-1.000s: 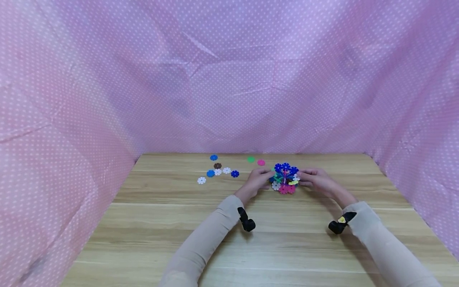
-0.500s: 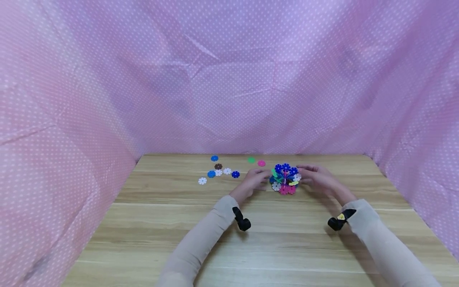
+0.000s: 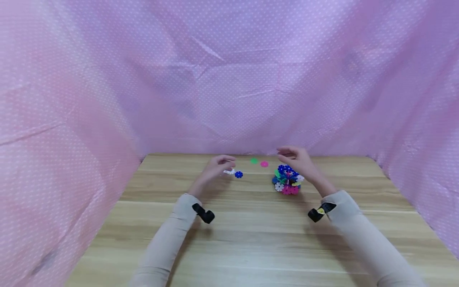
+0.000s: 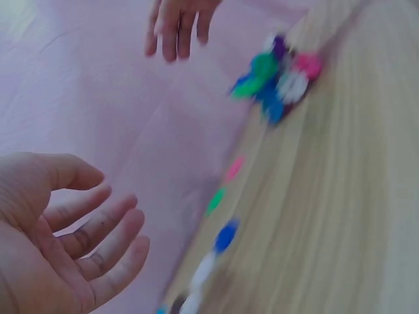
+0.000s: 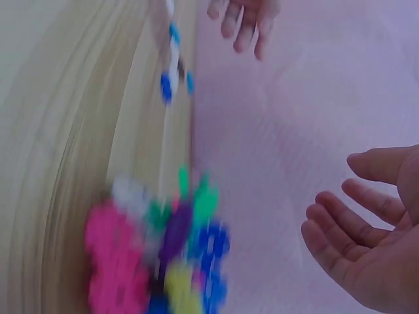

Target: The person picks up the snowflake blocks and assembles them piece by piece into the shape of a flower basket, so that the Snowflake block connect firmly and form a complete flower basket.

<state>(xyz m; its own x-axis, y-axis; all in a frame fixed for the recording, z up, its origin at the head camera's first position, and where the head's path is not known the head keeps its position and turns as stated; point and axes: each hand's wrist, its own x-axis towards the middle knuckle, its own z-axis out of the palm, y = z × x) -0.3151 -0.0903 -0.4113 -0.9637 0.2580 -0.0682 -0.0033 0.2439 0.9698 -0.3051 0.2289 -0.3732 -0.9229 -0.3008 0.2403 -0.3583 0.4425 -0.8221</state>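
Assembly of interlocking snowflake discs (image 3: pixel 288 182) sits on the far part of the worktop (image 3: pixel 247 235), right of centre; dark blue pieces at its top, pink low on the near side, with white, green, yellow and purple between. Right hand (image 3: pixel 298 162) is raised just above it, thumb apart from loosely bent fingers, grip empty. Left hand (image 3: pixel 216 166) likewise: fingers relaxed, thumb apart, nothing held; positioned over loose discs well left of the assembly. Hands well apart from each other. Dark blue disc (image 3: pixel 238 174) lies just right of the left hand; white disc (image 3: pixel 229 172) partly hidden by its fingers. Green disc (image 3: pixel 254 160) and pink disc (image 3: pixel 264 164) lie farther back, between the hands. Right wrist view, blurred: light blue disc (image 5: pixel 190 82) near the far edge. Pink dotted cloth (image 3: pixel 229 99) behind and at both sides.
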